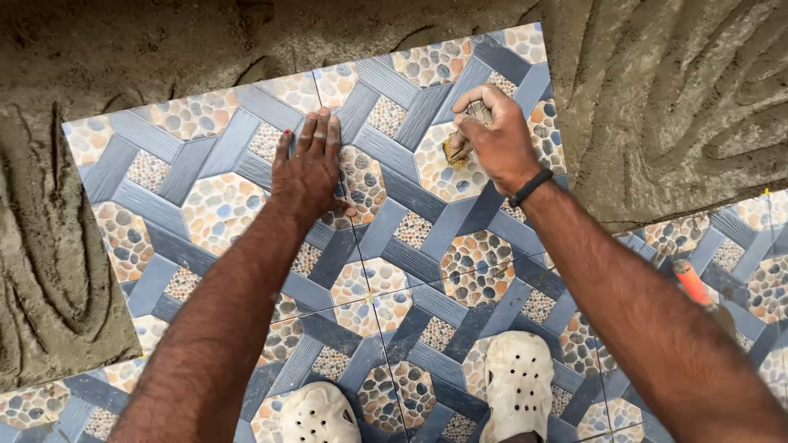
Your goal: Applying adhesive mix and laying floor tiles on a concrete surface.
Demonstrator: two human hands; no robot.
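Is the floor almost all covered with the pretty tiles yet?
Not yet. Several patterned tiles are down. The left hand presses flat on one while the right hand rubs it with a small sponge. Bare grey mortar around them has no tiles.

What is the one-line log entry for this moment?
left hand: flat on tile | right hand: holds sponge on tile

You see floor tiles patterned with blue-grey bands around orange, cream and grey pebble patches, grey-brown combed mortar, white perforated clogs, a black wristband, and what may be a yellowish sponge.
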